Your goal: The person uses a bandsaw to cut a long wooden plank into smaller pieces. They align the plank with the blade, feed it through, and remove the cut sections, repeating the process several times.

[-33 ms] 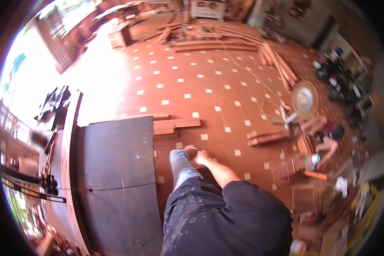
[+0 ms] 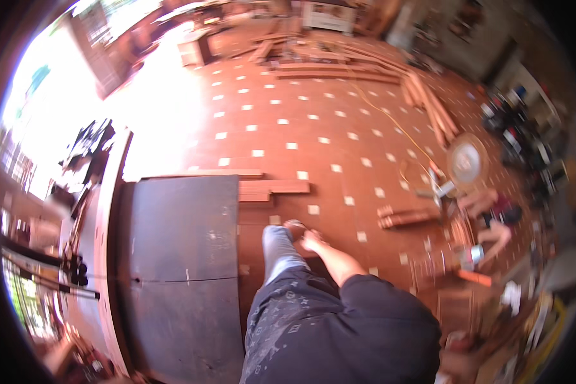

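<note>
My bare right arm reaches out from a black short sleeve, and my right hand [image 2: 311, 240] is low in front of me near the middle. Its fingers are small and blurred, so I cannot tell whether they hold anything. Close beside it, light grey-blue cloth [image 2: 278, 248] ends in a patch of bare skin [image 2: 294, 226]; I cannot tell whether that is my left hand or a foot. To the left of this lies a large dark flat panel [image 2: 179, 237], crossed by a thin dark line. Reddish wooden boards [image 2: 275, 187] lie just past its far right corner.
At the right a person [image 2: 493, 221] sits low by turned wooden pieces [image 2: 408, 216] and a round fan [image 2: 465, 160]. A yellow cord [image 2: 390, 118] crosses the tiled floor. Long timber [image 2: 339, 72] lies at the back. A wooden beam [image 2: 114, 224] borders the panel's left side.
The whole scene shifts slightly to the right in the view as my head turns. My right arm keeps nearly the same pose; no thing visibly changes hands.
</note>
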A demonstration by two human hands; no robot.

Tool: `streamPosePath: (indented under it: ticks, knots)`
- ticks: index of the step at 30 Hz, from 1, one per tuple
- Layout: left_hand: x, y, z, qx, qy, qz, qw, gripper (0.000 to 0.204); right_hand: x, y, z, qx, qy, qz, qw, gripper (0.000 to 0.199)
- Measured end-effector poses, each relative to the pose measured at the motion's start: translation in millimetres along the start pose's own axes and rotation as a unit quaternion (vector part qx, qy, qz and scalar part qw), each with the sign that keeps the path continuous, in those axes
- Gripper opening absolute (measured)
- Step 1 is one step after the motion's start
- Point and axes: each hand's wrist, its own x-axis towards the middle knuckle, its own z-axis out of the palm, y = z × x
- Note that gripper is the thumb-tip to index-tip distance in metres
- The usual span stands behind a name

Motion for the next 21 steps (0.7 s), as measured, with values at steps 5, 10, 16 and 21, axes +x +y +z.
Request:
streamPosePath:
  ticks: [5,10,16,21]
  knots:
    - [17,-46,-32,-0.018,0.130,0.129,0.983,0.082,125,78,19,-0.173,-0.130,-0.108,0.970,0.038]
    - [-94,-141,30,0.048,0.594,-0.047,0.801,0.067,175,126,24,0.109,-0.251,0.051,0.960,0.034]
    - [-163,-295,191,-0.205,0.206,-0.301,0.908,0.068,179,51,22,0.223,-0.303,0.095,0.922,0.029]
    - [-181,-275,262,-0.250,-0.004,-0.352,0.902,0.068,188,38,31,0.264,-0.282,0.113,0.915,0.026]
